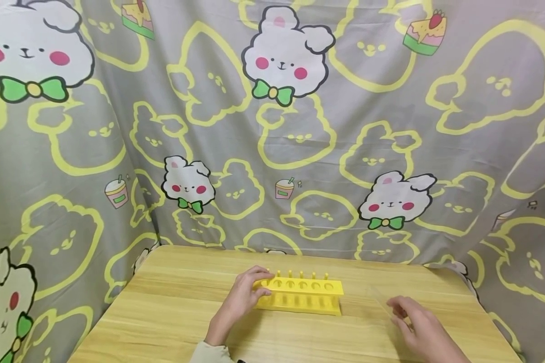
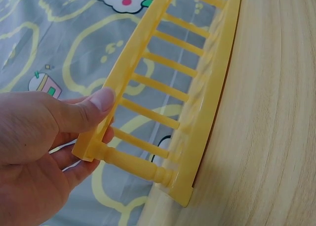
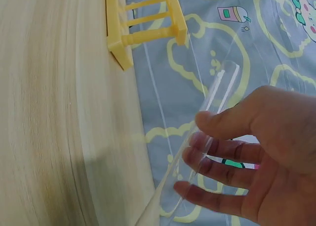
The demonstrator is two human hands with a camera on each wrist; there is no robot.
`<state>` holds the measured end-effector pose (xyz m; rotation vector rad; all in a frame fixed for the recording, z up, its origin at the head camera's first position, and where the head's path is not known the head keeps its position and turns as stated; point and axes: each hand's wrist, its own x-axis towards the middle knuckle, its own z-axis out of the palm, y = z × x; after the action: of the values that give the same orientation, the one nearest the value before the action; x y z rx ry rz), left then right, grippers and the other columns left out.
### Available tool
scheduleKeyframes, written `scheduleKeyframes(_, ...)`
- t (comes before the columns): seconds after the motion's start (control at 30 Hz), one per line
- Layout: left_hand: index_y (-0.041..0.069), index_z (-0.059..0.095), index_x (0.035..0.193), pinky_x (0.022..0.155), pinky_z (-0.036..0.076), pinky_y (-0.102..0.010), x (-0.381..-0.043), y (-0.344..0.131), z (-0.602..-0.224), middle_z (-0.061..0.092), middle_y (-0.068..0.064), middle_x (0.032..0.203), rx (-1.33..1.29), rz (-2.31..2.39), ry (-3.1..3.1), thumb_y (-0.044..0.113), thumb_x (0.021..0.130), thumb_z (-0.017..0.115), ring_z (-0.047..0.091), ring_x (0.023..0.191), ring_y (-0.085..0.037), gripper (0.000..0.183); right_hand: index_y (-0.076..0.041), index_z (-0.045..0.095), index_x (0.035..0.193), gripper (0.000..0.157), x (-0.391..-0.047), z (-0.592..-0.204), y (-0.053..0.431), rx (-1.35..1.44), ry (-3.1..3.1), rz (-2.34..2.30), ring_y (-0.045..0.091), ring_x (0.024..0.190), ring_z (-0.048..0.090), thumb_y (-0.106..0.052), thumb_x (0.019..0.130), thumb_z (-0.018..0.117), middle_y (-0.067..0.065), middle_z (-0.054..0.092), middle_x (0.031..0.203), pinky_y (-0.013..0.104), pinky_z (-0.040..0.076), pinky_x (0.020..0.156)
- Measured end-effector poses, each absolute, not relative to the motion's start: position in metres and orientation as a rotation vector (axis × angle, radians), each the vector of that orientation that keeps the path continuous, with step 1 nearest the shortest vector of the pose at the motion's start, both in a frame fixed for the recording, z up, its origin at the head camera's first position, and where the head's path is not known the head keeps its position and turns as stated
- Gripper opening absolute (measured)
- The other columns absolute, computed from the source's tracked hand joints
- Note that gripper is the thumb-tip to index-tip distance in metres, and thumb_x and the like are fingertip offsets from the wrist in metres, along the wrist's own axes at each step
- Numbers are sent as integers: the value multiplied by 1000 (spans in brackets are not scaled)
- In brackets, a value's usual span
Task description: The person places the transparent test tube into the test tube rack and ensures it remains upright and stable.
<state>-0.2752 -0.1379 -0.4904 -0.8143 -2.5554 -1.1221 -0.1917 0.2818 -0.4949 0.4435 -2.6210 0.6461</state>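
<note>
A yellow test tube rack (image 1: 300, 291) stands on the table, with a row of round holes in its upper plate and short pegs along the back. My left hand (image 1: 245, 292) grips the rack's left end; in the left wrist view the thumb lies over the upper plate (image 2: 129, 58) with fingers beneath. To the right of the rack, my right hand (image 1: 418, 322) holds a clear test tube (image 3: 222, 90) between thumb and fingers. The tube is tilted and apart from the rack. It looks faint in the head view. I see no tube in the rack.
The wood-grain table (image 1: 172, 287) reaches back to a grey curtain (image 1: 236, 141) printed with rabbits and yellow outlines. Curtain also hangs along the left and right sides.
</note>
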Motion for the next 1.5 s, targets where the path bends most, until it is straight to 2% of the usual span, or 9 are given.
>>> scheduleKeyframes(0.23,-4,72,120,101,55,-47,-275,-137,-491,68,-16,122,-818,-1110,-2560,0,85,80,65,114,-34,36,-10,66,107,37,-192,-491,277,468,-2526,642,-4,77,56,8,79,83,-18,51,86,21,48,52)
scheduleKeyframes(0.63,-4,72,119,101,55,-47,-275,-138,-490,68,-17,122,-809,-1111,-2552,0,84,80,65,114,-35,36,-9,63,115,34,-194,-483,270,428,-2511,724,-1,77,58,6,87,77,-11,56,87,21,55,52)
scheduleKeyframes(0.83,-3,73,119,100,56,-45,-275,-138,-490,69,-14,121,-804,-1110,-2549,0,84,81,66,113,-34,36,-8,61,116,32,-192,-479,267,415,-2496,745,3,84,61,6,90,74,-10,55,90,21,57,54)
scheduleKeyframes(1.17,-3,72,119,101,56,-44,-274,-138,-489,69,-13,120,-804,-1108,-2565,1,84,80,66,112,-32,36,-6,60,121,44,-192,-482,266,417,-2416,679,5,85,62,9,84,78,-13,57,91,23,52,57)
scheduleKeyframes(1.4,-2,72,120,101,56,-43,-274,-138,-490,69,-12,120,-799,-1101,-2569,1,85,81,66,113,-31,36,-5,59,122,33,-192,-480,268,339,-2449,757,3,89,61,2,93,72,-7,63,96,24,58,58)
scheduleKeyframes(1.5,-2,73,119,101,56,-43,-274,-138,-489,69,-12,121,-797,-1102,-2567,1,85,80,66,113,-31,35,-4,59,122,32,-194,-478,268,324,-2435,782,3,90,63,2,93,73,-4,66,97,24,60,58)
